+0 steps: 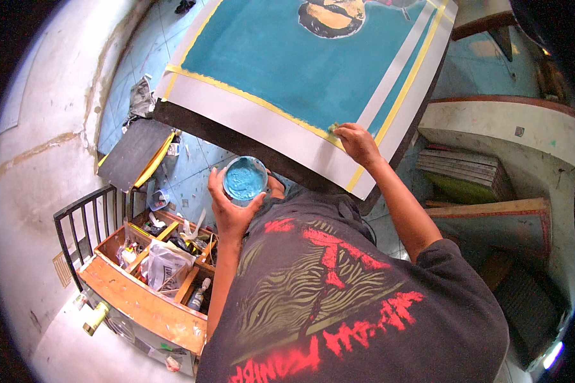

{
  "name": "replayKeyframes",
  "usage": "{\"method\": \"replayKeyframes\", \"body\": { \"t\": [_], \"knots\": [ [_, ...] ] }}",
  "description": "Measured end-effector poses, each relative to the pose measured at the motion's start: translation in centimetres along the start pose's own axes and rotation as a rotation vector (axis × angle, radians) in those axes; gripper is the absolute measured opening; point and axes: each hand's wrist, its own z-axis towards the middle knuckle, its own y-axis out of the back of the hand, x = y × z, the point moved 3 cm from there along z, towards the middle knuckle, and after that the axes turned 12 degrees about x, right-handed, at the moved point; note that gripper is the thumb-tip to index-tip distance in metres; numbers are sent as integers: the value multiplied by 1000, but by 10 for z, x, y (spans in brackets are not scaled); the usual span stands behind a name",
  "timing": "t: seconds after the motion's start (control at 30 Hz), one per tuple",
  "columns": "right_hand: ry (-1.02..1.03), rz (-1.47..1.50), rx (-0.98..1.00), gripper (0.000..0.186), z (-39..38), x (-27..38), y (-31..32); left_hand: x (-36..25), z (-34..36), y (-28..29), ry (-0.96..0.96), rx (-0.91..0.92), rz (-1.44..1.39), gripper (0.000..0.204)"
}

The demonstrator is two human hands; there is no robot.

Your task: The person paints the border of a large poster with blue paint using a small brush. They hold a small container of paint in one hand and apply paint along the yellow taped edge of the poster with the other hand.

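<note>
My left hand (232, 210) is wrapped round a small round tub (262, 167), holding it close to my body. Thick blue paint (244, 179) fills the tub, its surface stirred and uneven. With bent fingers, my right hand (358, 143) pinches a small greenish, sponge-like piece (333, 128) at the lower edge of a painting (268, 76). The painting has a teal-blue ground with a dark and tan figure, cut off by the top of the view. Yellow masking tape (249, 97) borders it, and a white margin (236, 102) lies outside the tape.
The painting lies on a dark board (191, 124). At lower left, a wooden drawer unit (134, 300) holds bags, bottles and tools beside a black metal rail (86, 223). A black-topped stool-like thing (134, 153) stands left of the board. Stacked panels (460, 169) lean at right.
</note>
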Motion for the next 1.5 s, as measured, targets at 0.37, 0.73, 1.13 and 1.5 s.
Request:
{"method": "replayKeyframes", "body": {
  "t": [0.37, 0.73, 1.13, 1.5],
  "knots": [
    [-55, -91, 67, 15, -8, -6, 0, 2, -2, -5, 5, 8, -53, 113],
    [98, -18, -43, 21, -15, -13, 11, 0, 0, -3, 8, 28, -50, 114],
    [-5, -111, 2, 18, -21, -16, 4, 1, 3, -3, 23, 22, -76, 112],
    [22, -71, -9, 18, -1, 2, 4, 1, 2, -2, 5, 22, -40, 114]
  ]
}}
